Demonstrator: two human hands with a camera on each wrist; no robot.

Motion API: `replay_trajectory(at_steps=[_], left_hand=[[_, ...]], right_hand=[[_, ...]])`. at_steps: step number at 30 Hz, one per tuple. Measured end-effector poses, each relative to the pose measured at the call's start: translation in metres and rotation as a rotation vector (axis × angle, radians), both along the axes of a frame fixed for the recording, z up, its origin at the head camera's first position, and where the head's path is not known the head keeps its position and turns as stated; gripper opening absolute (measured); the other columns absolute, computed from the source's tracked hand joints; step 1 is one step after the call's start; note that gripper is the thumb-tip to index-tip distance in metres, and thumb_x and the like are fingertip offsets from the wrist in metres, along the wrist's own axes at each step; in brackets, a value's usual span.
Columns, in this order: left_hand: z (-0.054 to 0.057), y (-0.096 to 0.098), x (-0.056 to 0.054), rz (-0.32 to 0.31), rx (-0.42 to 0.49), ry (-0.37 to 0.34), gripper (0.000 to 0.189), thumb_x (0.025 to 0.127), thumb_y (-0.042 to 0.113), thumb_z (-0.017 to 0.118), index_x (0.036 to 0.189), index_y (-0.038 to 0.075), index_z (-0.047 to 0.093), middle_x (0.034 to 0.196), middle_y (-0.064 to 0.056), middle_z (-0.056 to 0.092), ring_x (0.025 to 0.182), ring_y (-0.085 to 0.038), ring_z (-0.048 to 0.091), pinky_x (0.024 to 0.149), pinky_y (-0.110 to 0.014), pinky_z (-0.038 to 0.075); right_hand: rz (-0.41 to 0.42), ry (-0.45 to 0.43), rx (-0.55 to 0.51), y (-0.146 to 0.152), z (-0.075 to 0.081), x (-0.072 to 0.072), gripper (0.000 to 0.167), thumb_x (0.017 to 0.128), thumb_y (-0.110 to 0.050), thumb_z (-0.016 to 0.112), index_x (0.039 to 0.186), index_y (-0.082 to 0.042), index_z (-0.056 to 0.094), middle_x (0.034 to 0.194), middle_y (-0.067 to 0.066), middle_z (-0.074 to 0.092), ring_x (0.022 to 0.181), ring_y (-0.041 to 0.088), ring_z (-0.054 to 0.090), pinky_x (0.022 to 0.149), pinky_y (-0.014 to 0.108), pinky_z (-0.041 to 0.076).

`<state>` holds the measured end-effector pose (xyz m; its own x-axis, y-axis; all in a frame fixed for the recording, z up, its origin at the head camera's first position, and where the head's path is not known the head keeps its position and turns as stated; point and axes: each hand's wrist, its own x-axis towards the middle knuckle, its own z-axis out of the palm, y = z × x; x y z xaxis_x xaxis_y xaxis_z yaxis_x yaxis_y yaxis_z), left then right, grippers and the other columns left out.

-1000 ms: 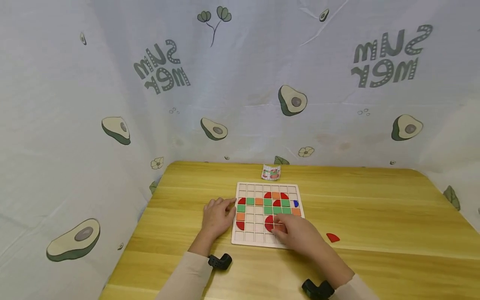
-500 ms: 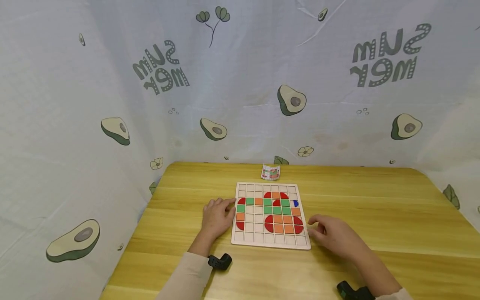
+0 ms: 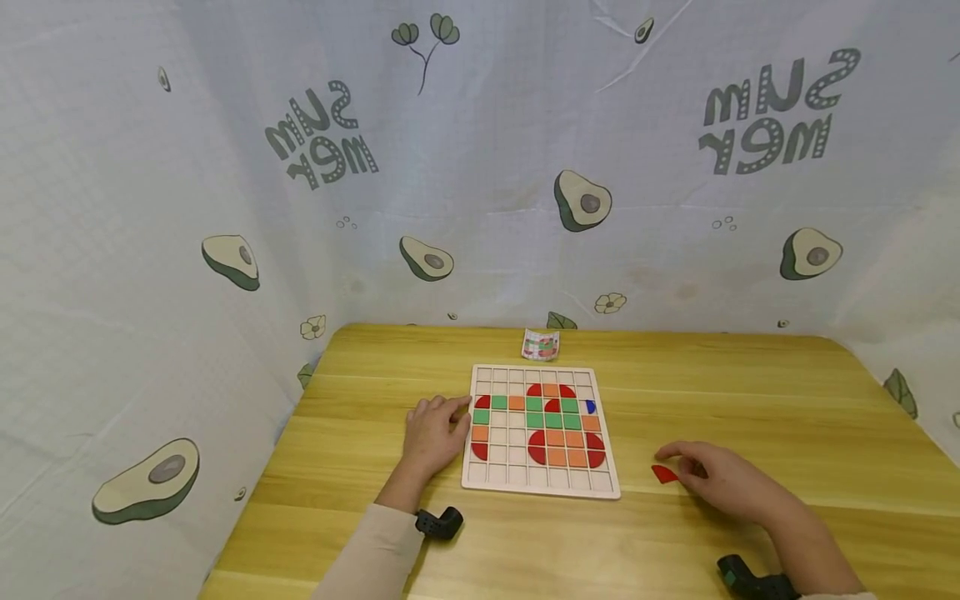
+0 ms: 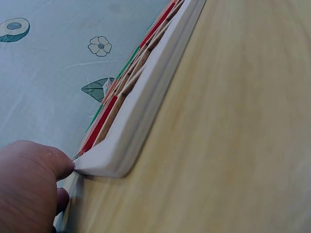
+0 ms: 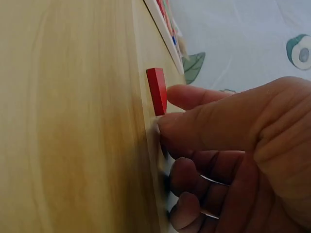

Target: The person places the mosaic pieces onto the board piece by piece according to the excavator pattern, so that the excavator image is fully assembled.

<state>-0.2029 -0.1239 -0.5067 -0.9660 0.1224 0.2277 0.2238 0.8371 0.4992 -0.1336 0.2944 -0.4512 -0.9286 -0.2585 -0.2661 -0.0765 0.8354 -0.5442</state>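
On the table lies a pale wooden grid board (image 3: 542, 493) with red, green, orange and blue pieces set in its cells. My left hand (image 3: 432, 436) rests at the board's left edge, thumb and index fingertips touching the rim; in the left wrist view the thumb (image 4: 46, 160) meets the rim near a corner. To the right of the board, one loose red quarter-circle piece (image 3: 663, 474) lies on the tabletop. My right hand (image 3: 723, 479) is beside it, thumb and index finger spread apart around it. In the right wrist view the red piece (image 5: 156, 92) sits right at the fingertips.
Behind the board stands a small curved card (image 3: 541, 345) with a printed coloured grid pattern. A patterned cloth (image 3: 480, 208) hangs along the table's far and left edges. Black wrist cameras sit on both forearms, close over the tabletop (image 3: 525, 550).
My right hand has moved off the board's lower right part, out to the right and over to the loose red piece. Orange and red pieces it covered now show. My left hand stays put.
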Motion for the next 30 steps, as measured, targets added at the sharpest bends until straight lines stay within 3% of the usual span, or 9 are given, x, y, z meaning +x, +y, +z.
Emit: replay_trajectory(at_steps=[5,12,16,20,25,30], left_hand=[[0.0,0.0,0.001,0.001,0.002,-0.004,0.034,0.098,0.033,0.064,0.131,0.024,0.071,0.092,0.005,0.064,0.085,-0.014,0.047,0.076,-0.033,0.03],[0.0,0.001,0.002,0.002,0.006,-0.012,0.034,0.099,0.033,0.064,0.13,0.024,0.071,0.093,0.004,0.065,0.084,-0.015,0.046,0.077,-0.032,0.03],[0.0,0.001,0.002,-0.001,0.008,-0.012,0.034,0.099,0.033,0.063,0.13,0.024,0.071,0.093,0.004,0.065,0.084,-0.014,0.045,0.076,-0.032,0.029],[0.001,0.0,0.002,-0.002,0.007,0.007,0.033,0.098,0.033,0.064,0.129,0.024,0.072,0.091,0.006,0.064,0.082,-0.013,0.045,0.076,-0.032,0.029],[0.003,0.0,0.0,-0.003,0.001,0.021,0.033,0.098,0.034,0.064,0.129,0.025,0.072,0.091,0.006,0.064,0.083,-0.013,0.046,0.076,-0.032,0.03],[0.002,0.0,0.0,0.003,0.001,0.003,0.033,0.098,0.033,0.064,0.129,0.025,0.072,0.091,0.005,0.064,0.083,-0.014,0.046,0.076,-0.032,0.029]], right_hand=[[0.0,-0.001,-0.006,-0.003,0.0,0.002,0.025,0.094,-0.015,0.071,0.119,-0.013,0.069,0.09,0.0,0.058,0.079,0.013,0.049,0.068,0.027,0.042],[-0.052,0.115,0.068,-0.018,-0.007,0.008,0.022,0.092,-0.036,0.075,0.091,-0.017,0.065,0.073,-0.003,0.051,0.063,0.009,0.043,0.059,0.026,0.035],[-0.061,0.12,0.064,-0.023,-0.009,0.009,0.017,0.094,-0.028,0.072,0.105,-0.015,0.066,0.073,-0.003,0.051,0.06,0.009,0.043,0.056,0.025,0.036],[-0.017,0.094,0.036,-0.024,-0.006,0.007,0.035,0.095,-0.01,0.064,0.13,-0.014,0.065,0.078,-0.003,0.053,0.064,0.008,0.045,0.058,0.025,0.038],[0.016,0.09,0.044,-0.023,-0.004,0.003,0.031,0.096,-0.009,0.065,0.127,-0.013,0.067,0.079,-0.004,0.054,0.066,0.007,0.045,0.06,0.026,0.038],[0.003,0.026,0.04,-0.024,-0.003,0.003,0.034,0.097,-0.012,0.066,0.131,-0.017,0.066,0.082,-0.003,0.055,0.069,0.01,0.047,0.062,0.026,0.04]])
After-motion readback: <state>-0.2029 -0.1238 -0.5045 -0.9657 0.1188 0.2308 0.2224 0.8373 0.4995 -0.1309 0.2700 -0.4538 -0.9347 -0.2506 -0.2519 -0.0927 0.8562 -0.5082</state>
